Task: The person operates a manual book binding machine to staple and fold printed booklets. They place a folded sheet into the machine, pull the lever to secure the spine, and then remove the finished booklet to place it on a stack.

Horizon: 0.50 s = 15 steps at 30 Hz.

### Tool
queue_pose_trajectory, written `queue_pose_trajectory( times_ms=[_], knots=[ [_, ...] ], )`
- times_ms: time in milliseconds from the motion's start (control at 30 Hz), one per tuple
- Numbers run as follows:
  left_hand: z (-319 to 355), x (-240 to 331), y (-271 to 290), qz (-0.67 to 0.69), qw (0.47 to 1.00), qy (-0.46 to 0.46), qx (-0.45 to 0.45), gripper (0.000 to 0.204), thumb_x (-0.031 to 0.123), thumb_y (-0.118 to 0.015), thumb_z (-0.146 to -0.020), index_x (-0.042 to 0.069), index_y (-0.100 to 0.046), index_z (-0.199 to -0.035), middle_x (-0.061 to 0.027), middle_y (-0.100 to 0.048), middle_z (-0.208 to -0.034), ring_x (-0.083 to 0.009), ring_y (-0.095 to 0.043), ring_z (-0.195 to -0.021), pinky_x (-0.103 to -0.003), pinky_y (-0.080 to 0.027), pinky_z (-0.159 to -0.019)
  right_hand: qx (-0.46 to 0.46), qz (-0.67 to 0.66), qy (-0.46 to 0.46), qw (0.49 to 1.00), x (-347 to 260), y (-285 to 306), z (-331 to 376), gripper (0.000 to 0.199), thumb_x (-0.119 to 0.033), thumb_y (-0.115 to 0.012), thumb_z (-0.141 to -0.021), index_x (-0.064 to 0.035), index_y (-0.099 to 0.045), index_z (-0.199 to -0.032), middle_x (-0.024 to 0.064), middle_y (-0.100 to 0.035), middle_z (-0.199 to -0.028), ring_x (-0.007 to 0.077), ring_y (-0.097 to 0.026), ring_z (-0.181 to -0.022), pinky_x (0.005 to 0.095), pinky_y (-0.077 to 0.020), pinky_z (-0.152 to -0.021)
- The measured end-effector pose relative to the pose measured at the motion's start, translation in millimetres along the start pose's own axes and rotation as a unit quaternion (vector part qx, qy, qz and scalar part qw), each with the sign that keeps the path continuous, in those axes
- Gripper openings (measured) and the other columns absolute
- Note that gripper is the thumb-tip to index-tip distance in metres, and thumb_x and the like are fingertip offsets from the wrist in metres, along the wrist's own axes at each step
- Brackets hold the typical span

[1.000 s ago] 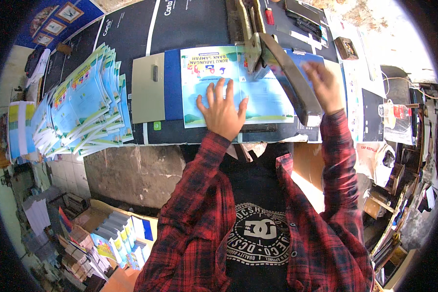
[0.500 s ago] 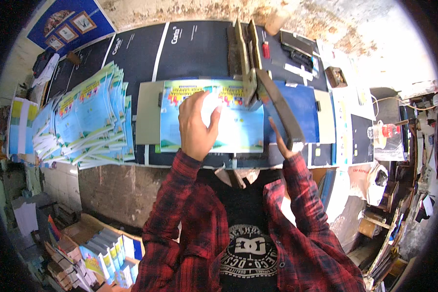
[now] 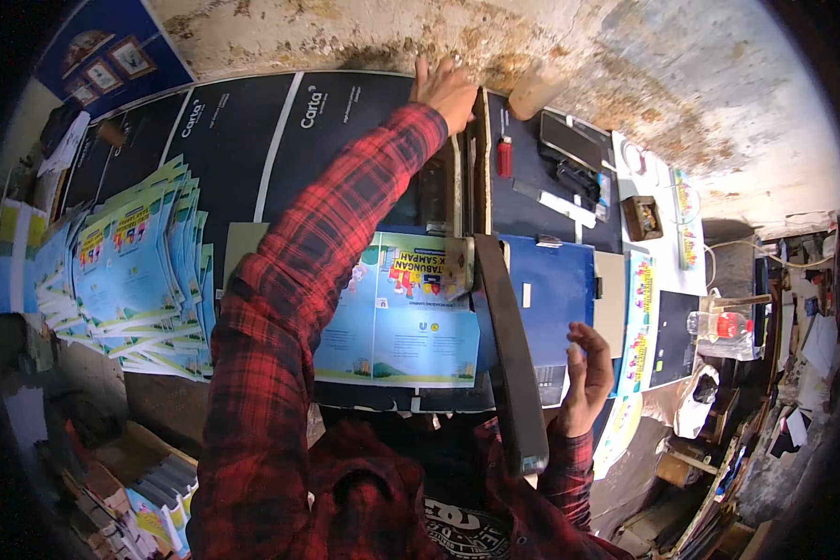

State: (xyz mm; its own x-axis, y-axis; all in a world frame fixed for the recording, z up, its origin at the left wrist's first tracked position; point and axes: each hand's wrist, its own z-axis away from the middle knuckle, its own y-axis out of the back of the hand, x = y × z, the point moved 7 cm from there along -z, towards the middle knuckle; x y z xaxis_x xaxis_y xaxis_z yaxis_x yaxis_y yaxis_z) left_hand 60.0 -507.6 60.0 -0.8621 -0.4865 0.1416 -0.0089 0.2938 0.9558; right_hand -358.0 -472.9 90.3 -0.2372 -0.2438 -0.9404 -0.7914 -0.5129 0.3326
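Note:
My left arm stretches across the table, and my left hand (image 3: 445, 96) is at the far end of a long-armed stapler (image 3: 477, 177), fingers stretched and apart. It appears to touch the metal there, though the contact is partly hidden. The stapler's dark lever (image 3: 513, 364) slants toward me. My right hand (image 3: 588, 381) is to the right of the lever, fingers loosely bent, thumb apart, holding nothing. Under the stapler's head lies a light-blue printed cover sheet (image 3: 401, 341), opened flat, its left part hidden by my sleeve. A blue board (image 3: 555, 299) with clips is beside it.
A fanned pile of printed covers (image 3: 126, 266) fills the table's left side. Toward the back right are a red lighter (image 3: 504, 157), a phone (image 3: 571, 138) and a small open box (image 3: 641, 217). A red-capped bottle (image 3: 719, 325) is farther right. The stained wall borders the table.
My left hand has left the cover sheet and reached to the stapler's far end. My right hand has moved right, away from the lever. The view has shifted.

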Motion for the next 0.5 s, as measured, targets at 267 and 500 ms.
queue_pose_trajectory(
  times_ms=[267,500],
  knots=[
    [-76.1,-48.7,0.6,0.003,0.996,0.080,-0.036,0.016,0.027,-0.072,-0.085,0.013,-0.077,-0.091,-0.0066,-0.070,-0.102,-0.0237,-0.064,-0.099,-0.050,-0.042,-0.092,-0.061,0.023,0.059,0.996,-19.0,-44.1,-54.5,0.027,-0.013,-0.060,-0.093,0.0047,-0.061,-0.113,0.0162,-0.064,-0.116,0.0228,-0.058,-0.108,0.0352,-0.0426,-0.094],
    [-90.0,-95.9,-42.6,0.342,0.922,0.169,0.072,0.029,0.029,-0.074,-0.079,0.004,-0.074,-0.092,-0.0158,-0.074,-0.092,-0.0287,-0.072,-0.082,-0.039,-0.057,-0.074,-0.445,0.161,0.263,0.841,-70.7,-148.9,-153.5,0.029,-0.009,-0.051,-0.093,0.0011,-0.062,-0.119,0.0174,-0.065,-0.105,0.0357,-0.061,-0.096,0.0418,-0.0484,-0.085]
  ],
)
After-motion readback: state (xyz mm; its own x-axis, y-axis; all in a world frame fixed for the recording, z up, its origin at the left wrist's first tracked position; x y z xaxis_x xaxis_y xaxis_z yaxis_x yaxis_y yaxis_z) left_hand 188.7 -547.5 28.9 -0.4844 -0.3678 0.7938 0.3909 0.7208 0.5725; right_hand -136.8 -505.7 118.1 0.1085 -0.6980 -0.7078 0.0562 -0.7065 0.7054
